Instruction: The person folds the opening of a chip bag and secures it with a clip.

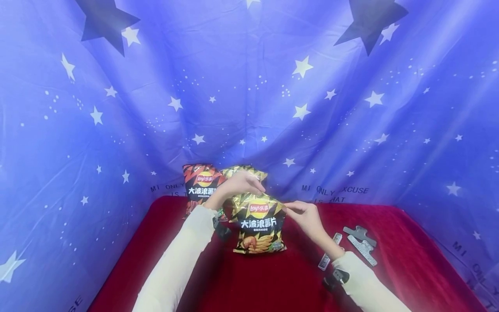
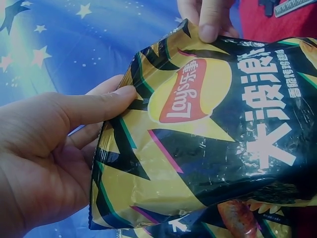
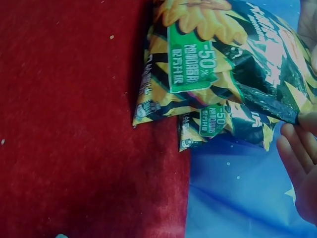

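A black and gold Lay's chip bag (image 1: 262,225) stands upright on the red cloth, its printed front toward me. My left hand (image 1: 242,184) pinches its top edge between thumb and fingers, as the left wrist view shows from close by (image 2: 44,144). At the bag's upper right corner, my right hand (image 1: 306,216) pinches the edge with thumb and index finger. Behind it is a second gold chip bag (image 1: 230,171), partly hidden by my left hand and the front bag. A red chip bag (image 1: 202,184) leans at the left, its lower part covered by my left arm.
To the right on the red cloth (image 1: 405,260) lie a dark grey clip (image 1: 360,235), a silver piano-key patterned clip (image 1: 363,250) and another such clip (image 1: 336,239), partly behind my right wrist. A blue star-printed curtain (image 1: 249,112) hangs behind and on both sides.
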A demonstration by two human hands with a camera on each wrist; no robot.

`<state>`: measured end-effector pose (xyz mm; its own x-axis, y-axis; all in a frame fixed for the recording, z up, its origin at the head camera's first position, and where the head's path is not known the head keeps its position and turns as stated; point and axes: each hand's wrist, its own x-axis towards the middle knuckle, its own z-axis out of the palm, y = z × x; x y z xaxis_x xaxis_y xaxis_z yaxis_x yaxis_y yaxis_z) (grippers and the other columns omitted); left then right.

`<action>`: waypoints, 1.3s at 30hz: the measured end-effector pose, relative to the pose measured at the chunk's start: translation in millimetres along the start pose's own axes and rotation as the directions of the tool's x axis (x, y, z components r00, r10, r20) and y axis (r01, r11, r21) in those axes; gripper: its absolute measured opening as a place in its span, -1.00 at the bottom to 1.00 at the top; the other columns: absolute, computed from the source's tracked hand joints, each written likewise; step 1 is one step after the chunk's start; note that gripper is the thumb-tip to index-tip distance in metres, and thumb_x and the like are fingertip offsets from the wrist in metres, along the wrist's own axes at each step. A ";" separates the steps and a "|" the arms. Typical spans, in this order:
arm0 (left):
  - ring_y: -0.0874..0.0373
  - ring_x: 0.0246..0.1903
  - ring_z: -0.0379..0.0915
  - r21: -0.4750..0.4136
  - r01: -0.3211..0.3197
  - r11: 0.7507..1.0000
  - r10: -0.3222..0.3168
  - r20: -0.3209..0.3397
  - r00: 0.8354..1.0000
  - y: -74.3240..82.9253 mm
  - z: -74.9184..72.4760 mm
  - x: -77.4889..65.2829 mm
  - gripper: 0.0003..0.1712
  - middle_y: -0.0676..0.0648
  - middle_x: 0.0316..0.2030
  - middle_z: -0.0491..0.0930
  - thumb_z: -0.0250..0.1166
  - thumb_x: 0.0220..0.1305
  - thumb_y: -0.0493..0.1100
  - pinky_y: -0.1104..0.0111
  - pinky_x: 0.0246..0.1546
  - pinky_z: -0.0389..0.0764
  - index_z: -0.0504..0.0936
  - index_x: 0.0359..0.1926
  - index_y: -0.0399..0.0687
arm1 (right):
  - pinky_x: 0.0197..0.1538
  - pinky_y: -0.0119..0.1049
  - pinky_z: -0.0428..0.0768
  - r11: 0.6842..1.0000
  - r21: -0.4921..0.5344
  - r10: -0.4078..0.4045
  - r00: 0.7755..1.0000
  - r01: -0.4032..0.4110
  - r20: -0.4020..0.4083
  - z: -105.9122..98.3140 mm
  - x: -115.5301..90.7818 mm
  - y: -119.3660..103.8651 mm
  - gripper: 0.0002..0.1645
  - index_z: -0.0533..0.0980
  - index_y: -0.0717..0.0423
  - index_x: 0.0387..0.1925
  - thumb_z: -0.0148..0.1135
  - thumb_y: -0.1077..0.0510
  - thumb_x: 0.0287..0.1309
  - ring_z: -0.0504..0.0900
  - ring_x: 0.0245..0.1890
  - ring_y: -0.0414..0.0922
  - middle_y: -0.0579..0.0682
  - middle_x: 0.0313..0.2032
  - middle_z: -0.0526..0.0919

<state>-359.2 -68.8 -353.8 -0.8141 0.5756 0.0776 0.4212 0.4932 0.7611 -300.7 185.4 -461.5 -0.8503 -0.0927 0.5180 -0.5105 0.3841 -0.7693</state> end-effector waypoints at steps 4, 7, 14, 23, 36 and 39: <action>0.19 -0.16 0.68 -0.034 0.002 0.999 -0.002 0.000 1.000 -1.4 1.1 -1.0 -0.80 -0.10 -0.15 0.80 0.48 0.16 -0.29 0.39 -0.04 0.67 0.80 -0.15 -0.16 | -0.21 -0.62 0.63 0.997 -0.051 -0.057 0.998 0.056 -0.014 1.4 -1.8 -2.4 -0.83 0.78 0.14 -0.22 0.49 0.31 0.09 0.67 -0.38 -0.33 0.06 -0.38 0.81; 0.20 -0.17 0.68 -0.038 0.008 0.999 -0.008 0.010 1.000 -0.9 1.1 -2.4 -0.78 -0.09 -0.14 0.80 0.50 0.16 -0.26 0.39 -0.04 0.67 0.80 -0.13 -0.14 | -0.17 -0.59 0.66 0.999 -0.041 -0.034 0.999 0.034 0.005 0.4 -1.7 -2.9 -0.83 0.78 0.17 -0.21 0.48 0.30 0.11 0.70 -0.33 -0.33 0.09 -0.33 0.82; 0.22 -0.19 0.67 0.020 -0.003 1.000 0.003 0.024 1.000 2.1 1.0 -4.9 -0.74 -0.02 -0.17 0.79 0.51 0.19 -0.09 0.37 -0.03 0.66 0.80 -0.12 -0.07 | -0.09 -0.35 0.75 0.974 0.129 0.168 0.977 -0.185 0.134 -8.6 0.8 -1.9 -0.68 0.69 0.33 -0.05 0.44 0.30 0.15 0.76 -0.24 -0.37 0.27 -0.09 0.77; 0.27 -0.33 0.55 0.138 0.023 0.990 -0.020 -0.021 1.000 10.1 4.1 -4.0 -0.73 0.02 -0.29 0.77 0.45 0.25 0.05 0.42 -0.16 0.57 0.82 -0.18 -0.03 | 0.24 0.08 0.61 0.739 0.418 0.356 0.833 -0.529 0.424 -19.9 7.7 3.0 -0.60 0.54 0.35 0.19 0.19 0.26 0.39 0.77 -0.11 -0.15 -0.07 -0.09 0.80; 0.22 -0.28 0.62 0.159 0.084 0.984 -0.083 -0.013 0.996 22.7 7.6 -3.3 -0.81 0.02 -0.29 0.79 0.54 0.12 -0.11 0.32 -0.07 0.64 0.80 -0.24 -0.05 | 0.19 -0.03 0.67 0.721 0.381 0.386 0.792 -0.579 0.474 -22.3 13.1 8.5 -0.67 0.61 0.29 0.10 0.24 0.22 0.38 0.78 -0.10 -0.13 -0.06 -0.11 0.80; 0.20 -0.28 0.62 0.168 0.092 0.981 -0.091 -0.015 0.996 22.8 7.5 -1.4 -0.81 0.01 -0.29 0.79 0.54 0.11 -0.14 0.31 -0.06 0.64 0.80 -0.23 -0.06 | 0.21 0.05 0.64 0.747 0.359 0.383 0.803 -0.560 0.456 -21.1 15.4 7.3 -0.57 0.56 0.39 0.15 0.29 0.23 0.34 0.78 -0.11 -0.12 -0.02 -0.08 0.80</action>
<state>-345.5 -53.5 -341.4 -0.8548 0.5187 0.0180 0.4060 0.6467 0.6457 -314.8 206.1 -451.3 -0.9367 -0.3468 -0.0488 0.0487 0.0091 -0.9988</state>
